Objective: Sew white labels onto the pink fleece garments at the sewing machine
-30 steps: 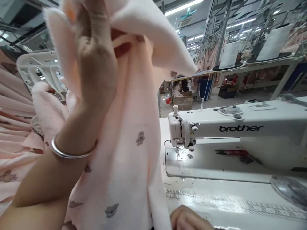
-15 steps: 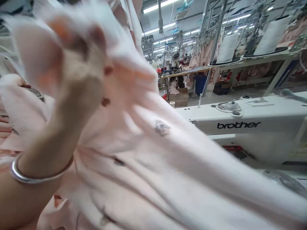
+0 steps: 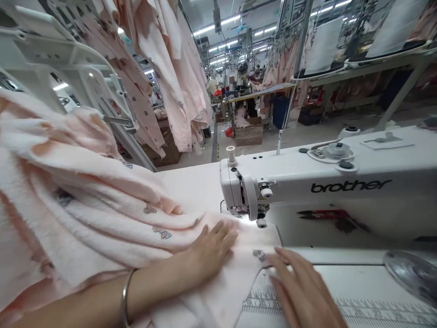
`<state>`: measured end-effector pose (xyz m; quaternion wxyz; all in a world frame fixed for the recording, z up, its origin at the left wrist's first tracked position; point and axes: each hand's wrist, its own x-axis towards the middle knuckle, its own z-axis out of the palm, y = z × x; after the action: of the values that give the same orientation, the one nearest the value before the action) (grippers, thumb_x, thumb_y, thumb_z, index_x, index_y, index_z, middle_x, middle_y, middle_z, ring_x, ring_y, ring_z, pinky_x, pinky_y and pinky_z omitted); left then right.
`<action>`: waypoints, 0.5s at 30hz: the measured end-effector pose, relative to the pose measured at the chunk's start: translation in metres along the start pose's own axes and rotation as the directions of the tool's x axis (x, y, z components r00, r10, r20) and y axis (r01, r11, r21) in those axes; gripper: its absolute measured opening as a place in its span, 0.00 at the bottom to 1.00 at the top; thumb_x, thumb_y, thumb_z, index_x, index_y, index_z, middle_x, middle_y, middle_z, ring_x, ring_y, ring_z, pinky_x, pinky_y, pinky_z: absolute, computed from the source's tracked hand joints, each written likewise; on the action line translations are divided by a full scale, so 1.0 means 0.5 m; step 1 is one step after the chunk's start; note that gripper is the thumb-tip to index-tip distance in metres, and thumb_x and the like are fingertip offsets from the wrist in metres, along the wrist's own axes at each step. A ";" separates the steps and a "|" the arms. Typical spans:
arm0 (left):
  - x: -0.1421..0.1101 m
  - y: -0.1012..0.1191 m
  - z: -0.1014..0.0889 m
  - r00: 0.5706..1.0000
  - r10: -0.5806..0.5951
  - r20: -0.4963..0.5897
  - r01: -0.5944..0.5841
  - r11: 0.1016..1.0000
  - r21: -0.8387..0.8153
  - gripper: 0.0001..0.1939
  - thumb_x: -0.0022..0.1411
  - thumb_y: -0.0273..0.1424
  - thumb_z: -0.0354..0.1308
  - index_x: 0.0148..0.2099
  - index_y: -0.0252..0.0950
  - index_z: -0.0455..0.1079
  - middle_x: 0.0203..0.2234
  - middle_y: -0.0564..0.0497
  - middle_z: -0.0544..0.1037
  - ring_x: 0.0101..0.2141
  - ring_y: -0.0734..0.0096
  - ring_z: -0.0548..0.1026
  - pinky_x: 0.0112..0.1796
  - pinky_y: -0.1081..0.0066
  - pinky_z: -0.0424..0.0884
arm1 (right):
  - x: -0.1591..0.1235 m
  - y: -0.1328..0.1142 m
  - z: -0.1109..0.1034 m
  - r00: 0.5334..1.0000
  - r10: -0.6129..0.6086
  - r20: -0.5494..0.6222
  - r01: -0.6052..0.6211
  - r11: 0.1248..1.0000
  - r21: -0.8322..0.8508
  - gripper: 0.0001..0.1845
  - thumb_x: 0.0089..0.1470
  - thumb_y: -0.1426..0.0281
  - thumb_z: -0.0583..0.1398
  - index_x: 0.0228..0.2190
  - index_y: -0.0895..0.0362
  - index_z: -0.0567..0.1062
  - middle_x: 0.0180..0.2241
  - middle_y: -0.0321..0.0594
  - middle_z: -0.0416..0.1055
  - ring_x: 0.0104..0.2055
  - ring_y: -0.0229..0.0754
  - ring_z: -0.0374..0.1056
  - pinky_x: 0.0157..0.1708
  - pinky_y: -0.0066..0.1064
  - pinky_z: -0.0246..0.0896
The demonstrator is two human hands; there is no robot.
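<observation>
A pale pink printed fabric (image 3: 102, 214) lies bunched over the left of the sewing table, and one end reaches under the head of the white Brother sewing machine (image 3: 327, 182). My left hand (image 3: 208, 248) lies flat and open on the fabric just left of the needle area (image 3: 261, 222). A silver bangle (image 3: 123, 298) sits on that wrist. My right hand (image 3: 303, 287) rests open, fingers stretched, on the fabric's edge and the table in front of the needle.
Red thread snips (image 3: 321, 214) lie under the machine arm. A printed ruler strip (image 3: 368, 307) runs along the table front. Pink garments (image 3: 167, 68) hang on a white rack (image 3: 85, 77) behind left. Thread cones and other workstations fill the background.
My left hand held the fabric raised, then swung it down. Now the fabric lies on the table at the needle with both hands flat on it.
</observation>
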<state>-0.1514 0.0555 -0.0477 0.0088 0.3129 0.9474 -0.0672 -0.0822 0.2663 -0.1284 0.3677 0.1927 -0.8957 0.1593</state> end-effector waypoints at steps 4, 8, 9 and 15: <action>0.034 -0.021 0.038 0.977 -0.181 0.112 0.177 0.983 0.043 0.26 0.65 0.39 0.47 0.62 0.34 0.54 0.61 0.38 0.54 0.60 0.45 0.54 0.51 0.46 0.61 | -0.007 -0.114 0.110 0.963 -0.134 -0.234 0.180 0.965 0.189 0.19 0.58 0.77 0.43 0.38 0.57 0.71 0.43 0.41 0.73 0.51 0.46 0.65 0.55 0.41 0.52; 0.058 -0.106 0.036 0.934 -0.355 0.031 0.353 0.934 0.054 0.27 0.64 0.40 0.48 0.58 0.24 0.58 0.56 0.25 0.60 0.55 0.37 0.61 0.48 0.42 0.62 | -0.003 -0.192 0.192 0.931 -0.072 -0.357 0.166 0.957 0.240 0.21 0.58 0.79 0.41 0.31 0.59 0.72 0.35 0.42 0.75 0.44 0.46 0.70 0.58 0.47 0.45; 0.061 -0.120 0.031 0.931 -0.364 0.019 0.363 0.931 0.044 0.25 0.65 0.38 0.47 0.57 0.23 0.59 0.54 0.25 0.62 0.54 0.39 0.64 0.48 0.44 0.63 | 0.000 -0.195 0.196 0.939 -0.066 -0.337 0.155 0.958 0.242 0.20 0.57 0.79 0.42 0.31 0.59 0.72 0.35 0.44 0.75 0.45 0.46 0.69 0.58 0.46 0.46; 0.052 -0.082 0.010 0.996 -0.090 0.028 0.093 0.987 -0.132 0.15 0.65 0.26 0.45 0.52 0.40 0.65 0.54 0.47 0.67 0.54 0.64 0.65 0.52 0.65 0.63 | -0.005 -0.124 0.130 0.974 -0.184 -0.133 0.211 0.950 0.232 0.17 0.52 0.86 0.46 0.26 0.57 0.69 0.38 0.40 0.75 0.52 0.42 0.63 0.59 0.41 0.43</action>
<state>-0.1967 0.0377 -0.0494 0.0371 0.2670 0.9629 -0.0075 -0.0908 0.1846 -0.1656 0.4041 0.3162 -0.8238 0.2412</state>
